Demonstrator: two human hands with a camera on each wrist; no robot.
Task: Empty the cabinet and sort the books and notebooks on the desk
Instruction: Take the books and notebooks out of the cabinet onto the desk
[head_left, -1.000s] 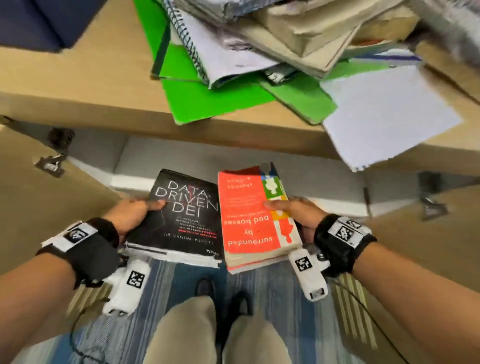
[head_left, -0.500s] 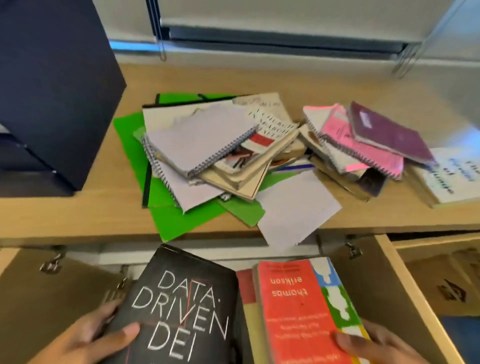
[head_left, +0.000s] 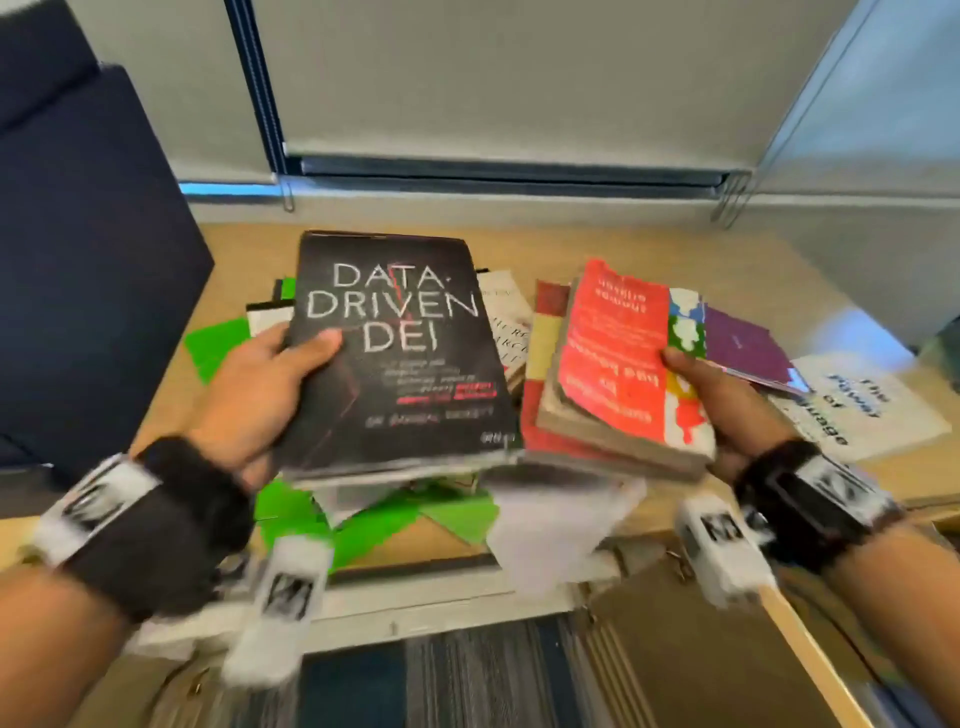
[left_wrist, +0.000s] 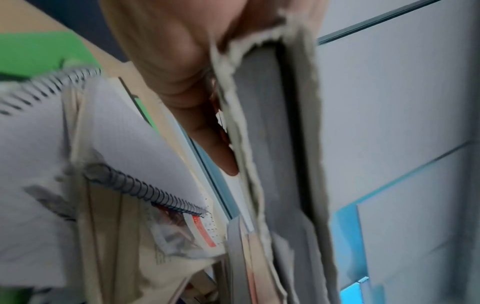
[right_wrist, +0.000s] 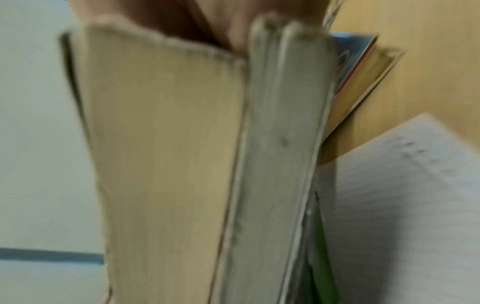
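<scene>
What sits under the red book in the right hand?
Under the red book, the right hand holds more books, one cover red and yellow. Their titles and count are covered.

Both bare forearms wear black wrist straps (head_left: 156, 530) with white marker tags and white camera housings (head_left: 283, 597) beneath.

Black paperback book (head_left: 400, 358) with a slightly glossy card cover and chalk-like white lettering; rough, frayed paper page edges (left_wrist: 246, 144) along its side. Red paperback book (head_left: 618, 353) with a creased, worn paper cover above yellowed, matt page blocks (right_wrist: 166, 144). Pale wood-grain worktop (head_left: 597, 244), smooth and matt. Spiral notebook (left_wrist: 135, 144) of dotted white paper bound with dark wire coil. Bright green sheets (head_left: 452, 512), flat and matt. Black cloth wrist straps (head_left: 171, 525), fuzzy.
</scene>
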